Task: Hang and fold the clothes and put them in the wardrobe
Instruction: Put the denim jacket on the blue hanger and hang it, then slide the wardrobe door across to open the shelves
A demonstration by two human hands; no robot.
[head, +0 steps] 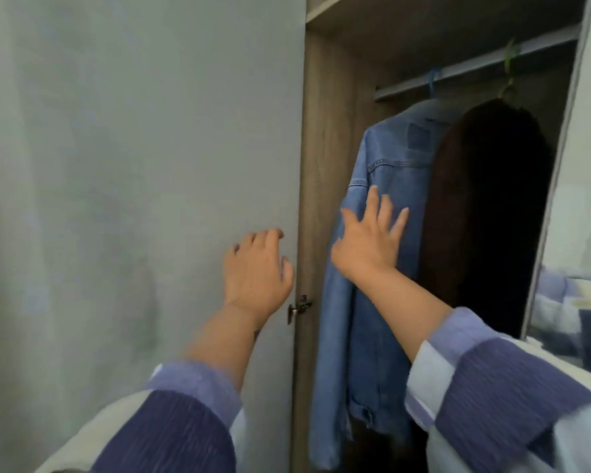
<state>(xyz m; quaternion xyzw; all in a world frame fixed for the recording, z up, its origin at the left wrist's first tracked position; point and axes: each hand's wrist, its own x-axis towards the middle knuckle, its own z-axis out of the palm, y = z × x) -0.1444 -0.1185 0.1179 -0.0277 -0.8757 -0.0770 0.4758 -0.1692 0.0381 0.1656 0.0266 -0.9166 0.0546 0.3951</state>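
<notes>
A blue denim jacket hangs on a blue hanger from the wardrobe rail. Beside it on the right hangs a dark brown garment on a green hanger. My right hand lies flat on the jacket's shoulder and sleeve with its fingers spread. My left hand is in front of the edge of the open grey wardrobe door, fingers loosely curled, holding nothing.
A metal hinge sits on the wooden side panel just below my left hand. A shelf runs above the rail. The right door stands open, with blurred pale and blue bedding behind it.
</notes>
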